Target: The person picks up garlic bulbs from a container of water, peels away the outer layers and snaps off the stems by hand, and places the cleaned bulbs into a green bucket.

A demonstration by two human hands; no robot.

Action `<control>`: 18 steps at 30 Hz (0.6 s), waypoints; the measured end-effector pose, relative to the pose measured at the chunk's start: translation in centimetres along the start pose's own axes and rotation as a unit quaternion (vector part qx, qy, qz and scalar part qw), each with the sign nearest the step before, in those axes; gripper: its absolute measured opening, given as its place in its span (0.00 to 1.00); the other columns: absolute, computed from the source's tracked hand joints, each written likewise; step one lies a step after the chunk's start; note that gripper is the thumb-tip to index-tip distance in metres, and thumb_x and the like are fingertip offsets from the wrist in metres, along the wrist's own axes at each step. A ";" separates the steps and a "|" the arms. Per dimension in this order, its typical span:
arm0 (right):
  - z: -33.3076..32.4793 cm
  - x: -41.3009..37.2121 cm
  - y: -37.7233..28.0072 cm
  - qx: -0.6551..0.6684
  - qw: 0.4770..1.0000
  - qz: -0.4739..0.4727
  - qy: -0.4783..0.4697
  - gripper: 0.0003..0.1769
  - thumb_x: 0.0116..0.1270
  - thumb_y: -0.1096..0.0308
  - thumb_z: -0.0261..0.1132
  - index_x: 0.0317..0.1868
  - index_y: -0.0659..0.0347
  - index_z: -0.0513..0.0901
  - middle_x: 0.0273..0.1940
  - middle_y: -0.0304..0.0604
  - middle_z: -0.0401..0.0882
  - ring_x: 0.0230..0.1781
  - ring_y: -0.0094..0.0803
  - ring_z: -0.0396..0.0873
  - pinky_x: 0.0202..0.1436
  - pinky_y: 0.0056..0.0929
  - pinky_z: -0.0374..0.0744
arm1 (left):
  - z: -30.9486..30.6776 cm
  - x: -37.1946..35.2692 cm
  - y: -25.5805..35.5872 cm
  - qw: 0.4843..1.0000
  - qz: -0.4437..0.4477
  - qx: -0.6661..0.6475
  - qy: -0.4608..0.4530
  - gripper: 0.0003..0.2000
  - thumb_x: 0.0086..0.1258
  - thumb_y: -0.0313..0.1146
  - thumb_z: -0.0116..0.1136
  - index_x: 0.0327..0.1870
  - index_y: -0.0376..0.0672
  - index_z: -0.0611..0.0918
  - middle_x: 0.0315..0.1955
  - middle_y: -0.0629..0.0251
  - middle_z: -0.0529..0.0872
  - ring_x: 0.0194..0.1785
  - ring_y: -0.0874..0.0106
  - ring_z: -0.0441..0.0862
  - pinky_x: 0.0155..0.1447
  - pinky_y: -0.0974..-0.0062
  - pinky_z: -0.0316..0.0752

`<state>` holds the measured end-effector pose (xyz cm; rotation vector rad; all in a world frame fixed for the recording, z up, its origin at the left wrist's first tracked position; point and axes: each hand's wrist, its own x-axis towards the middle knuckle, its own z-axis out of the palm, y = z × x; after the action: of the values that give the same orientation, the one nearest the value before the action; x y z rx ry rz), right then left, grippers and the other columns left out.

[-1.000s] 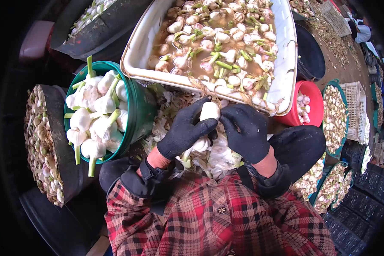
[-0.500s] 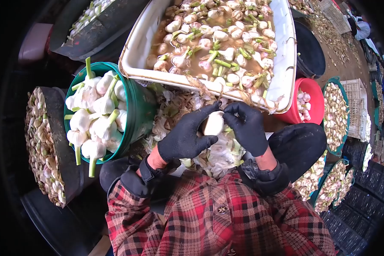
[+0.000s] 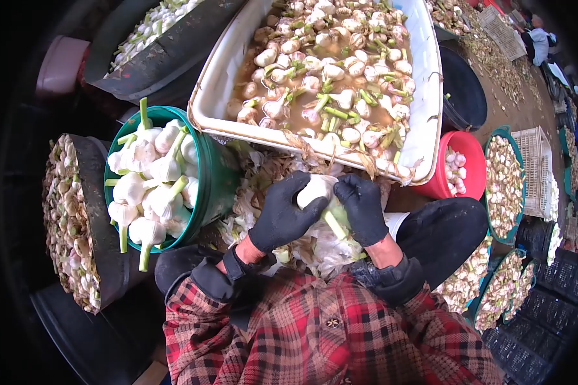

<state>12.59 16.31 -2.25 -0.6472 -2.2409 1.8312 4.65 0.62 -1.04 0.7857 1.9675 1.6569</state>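
A white garlic bulb with a short green stem pointing down towards my lap is between my two black-gloved hands. My left hand wraps round its left side, thumb across the front. On the other side, my right hand has its fingers pinched at the bulb's edge, where pale thin skin seems to hang; the fingertips are partly hidden. Beneath both hands lies a heap of peeled garlic skins. To the left, a green bucket holds clean white bulbs with trimmed stems.
A white tub of brownish water and unpeeled garlic stands in front. Right of it are a red bucket with some bulbs, a dark round tub and a pale crate. Another container of garlic is at far left. A person is at upper right.
The bulb has turned in my hands, so its green stem now shows pointing downwards. Both hands sit slightly lower in view, and the right fingers have come onto the bulb's side.
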 end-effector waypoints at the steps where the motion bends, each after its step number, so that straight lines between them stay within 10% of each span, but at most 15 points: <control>1: 0.2 0.2 0.7 0.028 0.999 0.022 0.010 0.05 0.60 0.75 0.65 0.34 0.70 0.82 0.23 0.43 0.80 0.27 0.23 0.74 0.32 0.31 0.73 | -0.2 -0.3 0.2 1.000 -0.002 0.002 -0.001 0.21 0.61 0.37 0.65 0.51 0.32 0.79 0.43 0.57 0.84 0.46 0.70 0.81 0.53 0.70 0.75; 6: 0.3 0.0 1.1 -0.146 0.972 -0.162 0.084 0.03 0.60 0.77 0.63 0.34 0.65 0.77 0.29 0.55 0.79 0.31 0.56 0.78 0.34 0.44 0.73 | -0.8 -0.3 0.3 0.976 -0.048 -0.210 -0.034 0.34 0.62 0.41 0.63 0.67 0.33 0.68 0.63 0.55 0.74 0.63 0.71 0.71 0.65 0.70 0.68; 15: -3.6 -0.4 4.4 -0.359 0.921 -0.152 0.022 0.04 0.60 0.76 0.60 0.36 0.61 0.73 0.33 0.53 0.75 0.33 0.55 0.76 0.34 0.49 0.74 | -2.5 -1.4 2.7 0.934 -0.026 -0.309 -0.179 0.20 0.66 0.42 0.61 0.50 0.35 0.79 0.43 0.61 0.83 0.50 0.70 0.80 0.58 0.70 0.72; 18: -4.9 -1.5 2.5 -0.335 0.901 -0.204 -0.184 0.05 0.57 0.76 0.62 0.34 0.63 0.75 0.31 0.52 0.75 0.34 0.53 0.77 0.37 0.47 0.75 | -9.0 1.0 7.6 0.979 -0.014 -0.189 -0.079 0.25 0.67 0.52 0.58 0.50 0.36 0.80 0.47 0.60 0.82 0.54 0.70 0.78 0.59 0.72 0.71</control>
<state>16.45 20.41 -3.30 0.1318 -2.9818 1.0222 -1.00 -4.32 8.05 0.7132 1.4870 1.8149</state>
